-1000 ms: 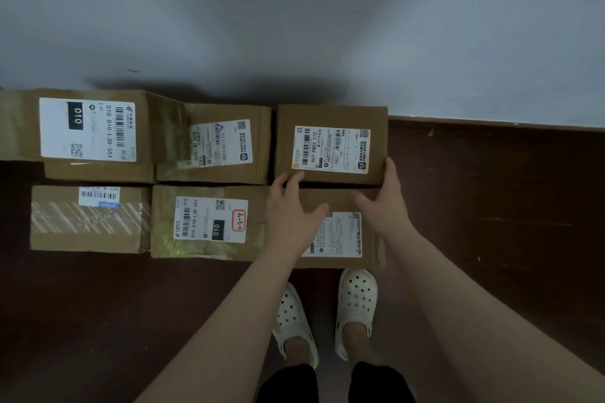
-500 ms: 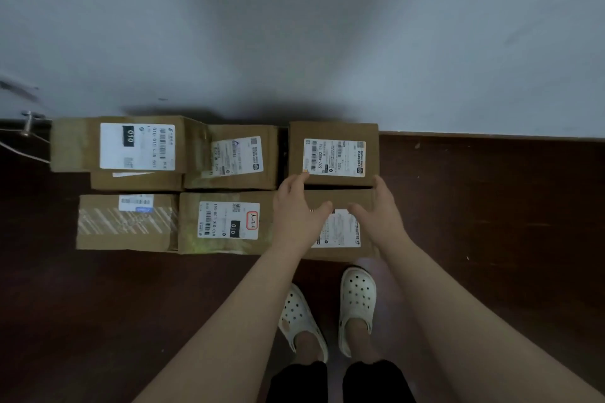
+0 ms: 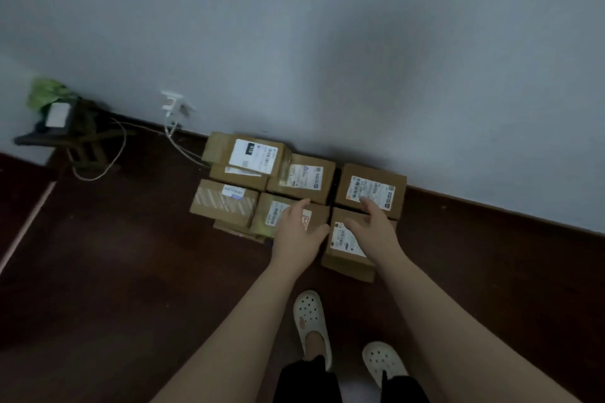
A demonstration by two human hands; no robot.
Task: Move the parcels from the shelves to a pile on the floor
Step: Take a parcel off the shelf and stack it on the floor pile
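Several brown cardboard parcels with white labels lie in a pile on the dark floor against the wall. My left hand (image 3: 296,234) hovers with relaxed fingers over the front middle parcel (image 3: 271,213), holding nothing. My right hand (image 3: 376,227) is spread over the front right parcel (image 3: 343,247), its fingers reaching toward the rear right parcel (image 3: 371,190). Whether either hand touches cardboard is unclear. Two more parcels (image 3: 252,154) are stacked at the back left, with another parcel (image 3: 224,201) in front of them.
A small dark stool (image 3: 70,137) with a green bag stands at the far left by the wall. A wall socket (image 3: 172,101) with trailing cables sits left of the pile. My feet in white clogs (image 3: 311,321) stand just behind the parcels.
The view has pulled back and tilted, so the pile looks smaller and the stool and socket appear. Both hands have lifted away from the right-hand parcels and drifted left.
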